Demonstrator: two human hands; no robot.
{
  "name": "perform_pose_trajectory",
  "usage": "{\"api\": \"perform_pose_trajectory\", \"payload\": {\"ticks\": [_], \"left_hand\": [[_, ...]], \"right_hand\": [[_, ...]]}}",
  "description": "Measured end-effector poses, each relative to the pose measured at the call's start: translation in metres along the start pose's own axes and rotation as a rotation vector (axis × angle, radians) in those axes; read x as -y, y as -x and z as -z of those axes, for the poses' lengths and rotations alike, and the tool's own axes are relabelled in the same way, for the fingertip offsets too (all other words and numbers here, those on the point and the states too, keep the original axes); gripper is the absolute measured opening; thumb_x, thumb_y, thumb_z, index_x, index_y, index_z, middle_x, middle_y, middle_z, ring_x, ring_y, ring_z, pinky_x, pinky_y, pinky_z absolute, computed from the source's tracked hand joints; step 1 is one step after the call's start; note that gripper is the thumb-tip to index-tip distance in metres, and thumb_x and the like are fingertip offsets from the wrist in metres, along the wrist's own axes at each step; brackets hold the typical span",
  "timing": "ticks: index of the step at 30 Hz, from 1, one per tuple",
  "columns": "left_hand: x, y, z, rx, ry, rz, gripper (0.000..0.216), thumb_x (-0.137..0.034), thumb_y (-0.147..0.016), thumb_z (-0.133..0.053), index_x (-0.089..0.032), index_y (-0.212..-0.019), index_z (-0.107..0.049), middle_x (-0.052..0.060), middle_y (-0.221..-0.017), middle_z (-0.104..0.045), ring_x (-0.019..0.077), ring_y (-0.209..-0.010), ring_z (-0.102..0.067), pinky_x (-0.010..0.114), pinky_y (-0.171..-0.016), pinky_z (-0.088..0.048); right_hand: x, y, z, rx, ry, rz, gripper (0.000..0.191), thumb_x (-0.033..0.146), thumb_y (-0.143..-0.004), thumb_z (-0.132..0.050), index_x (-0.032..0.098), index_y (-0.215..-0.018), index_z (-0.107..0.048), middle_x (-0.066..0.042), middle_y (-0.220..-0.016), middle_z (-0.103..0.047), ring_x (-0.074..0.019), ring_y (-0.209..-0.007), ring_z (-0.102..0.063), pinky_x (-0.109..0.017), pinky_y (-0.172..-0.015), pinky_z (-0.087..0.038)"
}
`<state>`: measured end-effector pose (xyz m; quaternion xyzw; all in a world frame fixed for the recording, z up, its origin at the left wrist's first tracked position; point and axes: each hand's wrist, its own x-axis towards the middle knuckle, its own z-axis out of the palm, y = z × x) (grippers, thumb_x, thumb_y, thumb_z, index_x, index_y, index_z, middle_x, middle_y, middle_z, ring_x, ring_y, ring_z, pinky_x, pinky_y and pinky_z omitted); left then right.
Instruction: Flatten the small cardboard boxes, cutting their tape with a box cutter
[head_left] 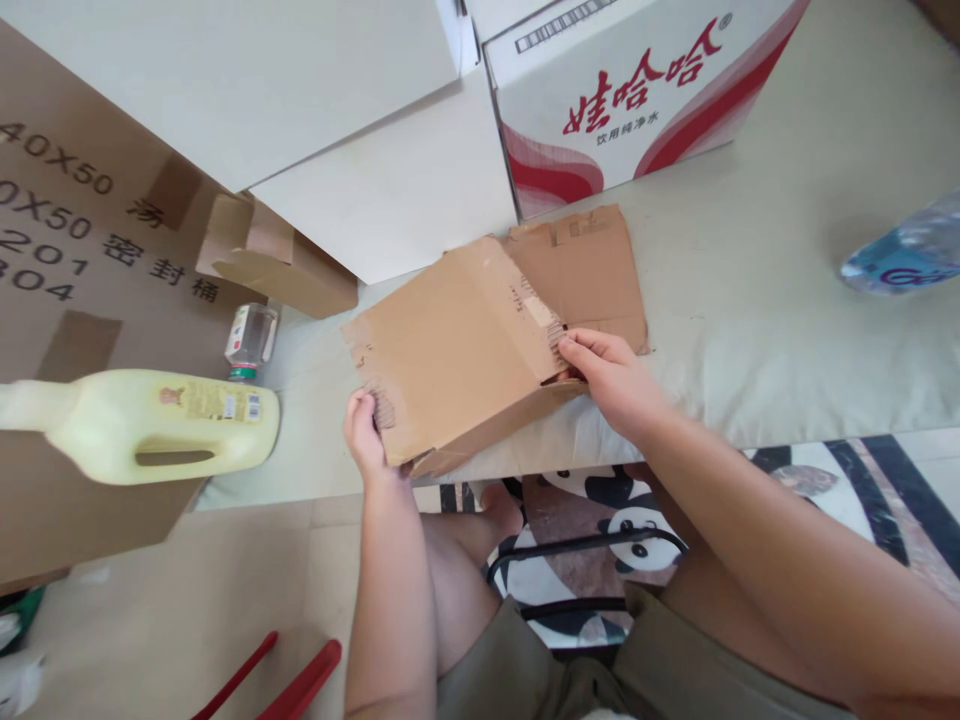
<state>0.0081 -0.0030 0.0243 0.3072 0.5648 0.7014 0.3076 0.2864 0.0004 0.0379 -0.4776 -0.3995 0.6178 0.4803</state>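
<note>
Flattened brown cardboard box point(457, 350) — torn flaps, creased, tape remnant, printed marks

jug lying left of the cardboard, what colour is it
Pale yellow jug, with a small printed label; seen in the head view.

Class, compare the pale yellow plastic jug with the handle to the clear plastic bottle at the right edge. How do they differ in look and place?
The pale yellow plastic jug is opaque, while the clear plastic bottle is see-through with a blue label. The jug has a moulded handle; no handle shows on the bottle. The jug lies at the far left, against brown cartons; the bottle lies far right on the pale surface, cut off by the frame. Both lie on their sides, untouched by either hand.
</note>
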Motion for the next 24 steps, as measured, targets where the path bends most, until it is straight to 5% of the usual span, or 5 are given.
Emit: {"api": "perform_pose_trajectory", "payload": {"ticks": [24], "left_hand": [[0.0044, -0.0029, 0.0031, 0.030, -0.041, 0.028, 0.027, -0.040, -0.059, -0.066, -0.021, -0.069, -0.050, -0.003, -0.065, -0.057, 0.0121, -0.058, -0.056, 0.025, -0.061, -0.044]], "right_hand": [[-0.0027, 0.0003, -0.0019, -0.031, 0.010, -0.001, 0.032, 0.046, -0.080, -0.062, 0.021, -0.063, -0.052, 0.004, -0.057, -0.048, -0.0111, -0.055, -0.042, -0.028, -0.058, -0.033]]}}
